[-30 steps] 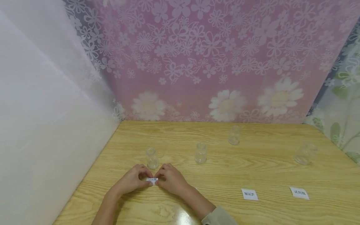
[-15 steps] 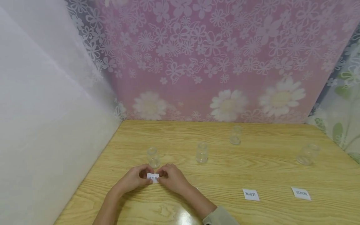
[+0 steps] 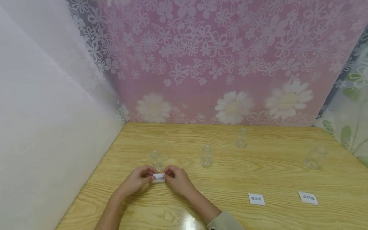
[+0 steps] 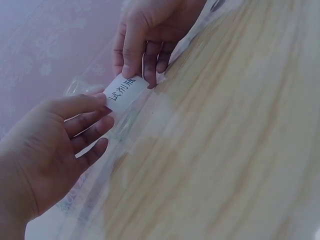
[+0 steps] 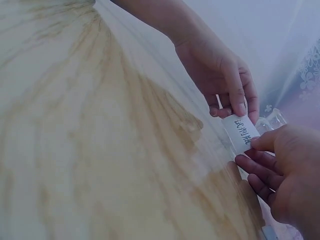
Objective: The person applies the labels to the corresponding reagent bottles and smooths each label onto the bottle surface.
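White paper label (image 3: pixel 159 178), printed with dark characters, is located at lower centre-left of the head view, directly in front of the base of a glass bottle (image 3: pixel 157 158). Contact between label and bottle cannot be determined. The grip of the left hand (image 3: pixel 137 181) pinches the label's left end; the grip of the right hand (image 3: pixel 179 181) pinches its right end. Compared with one second earlier, label and hands have shifted upward in the frame, closer to the bottle. Unchanged on the worktop (image 3: pixel 218 212): a glass jar (image 3: pixel 206 157) at centre, a rear jar (image 3: pixel 241 139), a far-right jar (image 3: pixel 314 158), and two loose paper slips (image 3: pixel 256 199) at lower right.
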Action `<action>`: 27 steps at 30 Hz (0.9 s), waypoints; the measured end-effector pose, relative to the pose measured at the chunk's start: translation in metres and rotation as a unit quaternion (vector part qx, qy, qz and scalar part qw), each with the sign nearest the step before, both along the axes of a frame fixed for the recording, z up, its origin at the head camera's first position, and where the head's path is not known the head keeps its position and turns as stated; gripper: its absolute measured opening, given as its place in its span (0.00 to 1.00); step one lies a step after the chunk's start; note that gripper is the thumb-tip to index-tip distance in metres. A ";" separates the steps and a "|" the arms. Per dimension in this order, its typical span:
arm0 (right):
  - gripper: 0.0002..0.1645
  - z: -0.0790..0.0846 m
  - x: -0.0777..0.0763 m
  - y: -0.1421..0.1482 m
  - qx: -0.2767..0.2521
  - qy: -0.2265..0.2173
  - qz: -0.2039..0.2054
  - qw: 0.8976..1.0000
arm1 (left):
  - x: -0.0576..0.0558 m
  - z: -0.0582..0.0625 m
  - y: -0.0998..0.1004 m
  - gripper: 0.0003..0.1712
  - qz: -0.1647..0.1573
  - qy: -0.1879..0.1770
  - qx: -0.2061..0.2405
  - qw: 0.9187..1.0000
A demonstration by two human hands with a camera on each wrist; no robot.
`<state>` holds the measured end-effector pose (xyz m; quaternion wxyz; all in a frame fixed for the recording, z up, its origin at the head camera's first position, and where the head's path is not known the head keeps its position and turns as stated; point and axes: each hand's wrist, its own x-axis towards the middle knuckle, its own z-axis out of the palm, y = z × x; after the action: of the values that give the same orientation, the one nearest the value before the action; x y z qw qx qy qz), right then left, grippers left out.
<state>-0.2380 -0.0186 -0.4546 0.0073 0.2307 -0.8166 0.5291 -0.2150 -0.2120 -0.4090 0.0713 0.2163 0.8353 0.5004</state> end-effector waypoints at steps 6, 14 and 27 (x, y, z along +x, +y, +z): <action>0.03 0.001 0.000 0.001 -0.027 0.008 -0.014 0.999 | -0.007 -0.011 -0.006 0.07 0.005 -0.028 0.036 0.999; 0.04 0.003 0.000 0.001 -0.040 -0.006 -0.026 0.999 | -0.016 -0.028 -0.012 0.10 -0.001 -0.035 0.057 0.998; 0.05 0.004 0.001 0.001 -0.049 0.002 -0.017 0.999 | -0.019 -0.032 -0.014 0.08 -0.029 -0.032 0.074 0.996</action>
<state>-0.2374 -0.0176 -0.4504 0.0291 0.2173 -0.7936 0.5675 -0.2337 -0.2257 -0.4405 0.0960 0.2288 0.7869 0.5650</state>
